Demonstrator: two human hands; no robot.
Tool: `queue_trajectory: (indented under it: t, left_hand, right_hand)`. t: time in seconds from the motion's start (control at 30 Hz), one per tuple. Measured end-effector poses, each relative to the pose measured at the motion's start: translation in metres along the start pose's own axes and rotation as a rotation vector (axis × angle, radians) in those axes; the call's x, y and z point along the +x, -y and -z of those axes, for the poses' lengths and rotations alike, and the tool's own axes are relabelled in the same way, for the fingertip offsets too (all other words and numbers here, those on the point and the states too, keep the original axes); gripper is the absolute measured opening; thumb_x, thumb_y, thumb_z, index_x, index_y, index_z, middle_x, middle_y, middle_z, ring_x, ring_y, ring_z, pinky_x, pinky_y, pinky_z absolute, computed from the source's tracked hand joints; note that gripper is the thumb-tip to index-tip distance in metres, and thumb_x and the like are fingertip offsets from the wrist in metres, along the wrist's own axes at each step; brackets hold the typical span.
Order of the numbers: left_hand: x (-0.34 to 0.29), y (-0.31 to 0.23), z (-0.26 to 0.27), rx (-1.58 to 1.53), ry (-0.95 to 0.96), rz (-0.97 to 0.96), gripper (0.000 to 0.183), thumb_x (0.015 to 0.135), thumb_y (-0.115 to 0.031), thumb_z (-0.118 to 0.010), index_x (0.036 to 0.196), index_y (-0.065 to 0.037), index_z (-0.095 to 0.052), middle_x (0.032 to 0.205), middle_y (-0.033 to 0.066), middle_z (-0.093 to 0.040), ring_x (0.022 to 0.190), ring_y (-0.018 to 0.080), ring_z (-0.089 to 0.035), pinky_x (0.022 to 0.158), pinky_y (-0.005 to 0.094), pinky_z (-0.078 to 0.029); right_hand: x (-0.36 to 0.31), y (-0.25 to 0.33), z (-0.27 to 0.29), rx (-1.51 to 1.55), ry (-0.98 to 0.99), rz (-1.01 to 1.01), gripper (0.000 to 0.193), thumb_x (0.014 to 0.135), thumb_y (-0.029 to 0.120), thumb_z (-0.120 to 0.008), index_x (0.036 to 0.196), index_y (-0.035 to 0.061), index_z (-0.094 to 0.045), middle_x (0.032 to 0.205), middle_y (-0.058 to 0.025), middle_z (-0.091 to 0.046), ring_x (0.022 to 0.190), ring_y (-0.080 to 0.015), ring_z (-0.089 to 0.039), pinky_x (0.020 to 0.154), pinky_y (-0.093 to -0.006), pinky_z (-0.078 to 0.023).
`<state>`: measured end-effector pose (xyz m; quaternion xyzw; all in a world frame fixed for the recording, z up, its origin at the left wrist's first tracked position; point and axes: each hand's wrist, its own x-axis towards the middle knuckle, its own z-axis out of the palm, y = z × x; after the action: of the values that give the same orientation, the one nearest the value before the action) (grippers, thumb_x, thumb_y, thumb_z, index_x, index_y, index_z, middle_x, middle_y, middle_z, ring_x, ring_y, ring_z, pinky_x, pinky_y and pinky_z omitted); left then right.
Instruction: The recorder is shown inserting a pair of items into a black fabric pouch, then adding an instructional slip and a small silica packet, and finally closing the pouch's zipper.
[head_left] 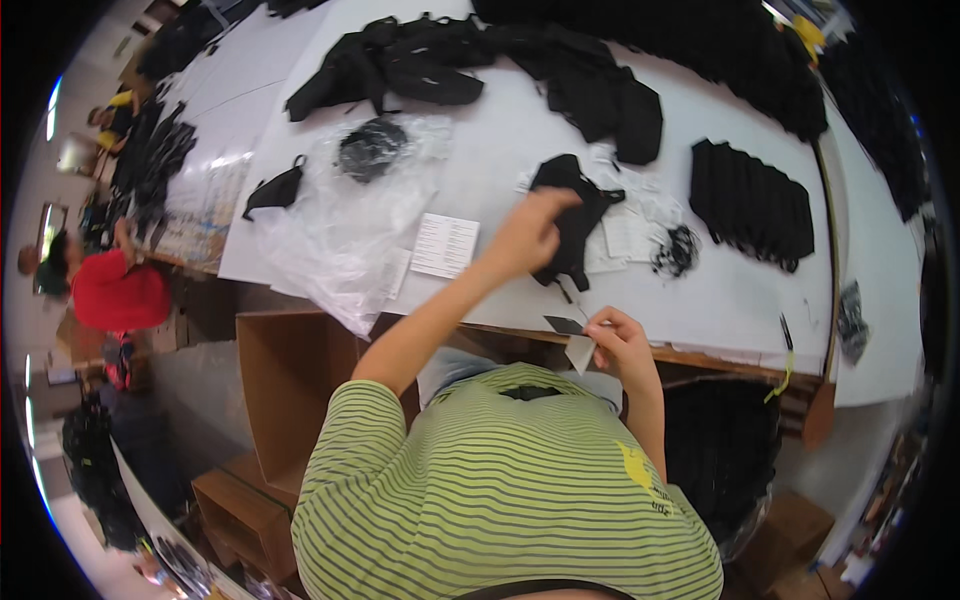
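Note:
A small black fabric piece with straps (572,235) lies on the white table. My left hand (530,238) is over its left side, index finger stretched out and slightly blurred, with nothing seen in it. Whether it touches the cloth I cannot tell. At the table's front edge, my right hand (622,340) pinches a tag, showing a dark part (563,325) and a pale part (580,353). A thin string seems to run from the fabric piece's lower end toward the tag. White paper slips (625,235) and a tangle of black strings (676,251) lie right of the fabric.
Clear plastic bags (340,225) and a printed white sheet (445,245) lie left. Folded black pieces (750,205) form a row at right, near a black pen (786,332). Black goods (400,65) line the back. A cardboard box (295,385) stands below; a person in red (120,288) is far left.

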<state>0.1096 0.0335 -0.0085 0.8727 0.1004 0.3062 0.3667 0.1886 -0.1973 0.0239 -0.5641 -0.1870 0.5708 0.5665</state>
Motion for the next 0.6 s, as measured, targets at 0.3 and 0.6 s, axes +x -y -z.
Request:
queue_trajectory:
  t: [0.3, 0.6]
  left_hand:
    - [-0.06, -0.013, -0.041, 0.221, 0.02, -0.007, 0.018, 0.071, -0.007, -0.064, 0.088, -0.009, -0.062, 0.114, 0.0064, -0.055, 0.117, 0.0289, -0.045, 0.101, 0.0444, -0.033]
    - [-0.065, -0.074, 0.016, 0.17, -0.313, 0.257, 0.024, 0.064, -0.013, -0.072, 0.085, -0.011, -0.062, 0.085, 0.0013, -0.054, 0.09, 0.022, -0.049, 0.085, 0.0378, -0.035]
  right_hand:
    - [0.005, 0.01, 0.005, -0.056, -0.039, 0.043, 0.009, 0.087, 0.012, -0.062, 0.086, 0.0031, -0.059, 0.058, 0.0011, -0.054, 0.044, -0.0051, -0.046, 0.042, -0.0182, -0.029]
    - [0.027, -0.001, -0.013, -0.255, -0.224, 0.241, 0.006, 0.086, 0.01, -0.065, 0.087, 0.004, -0.062, 0.056, 0.0043, -0.05, 0.047, -0.0022, -0.04, 0.044, -0.0187, -0.026]
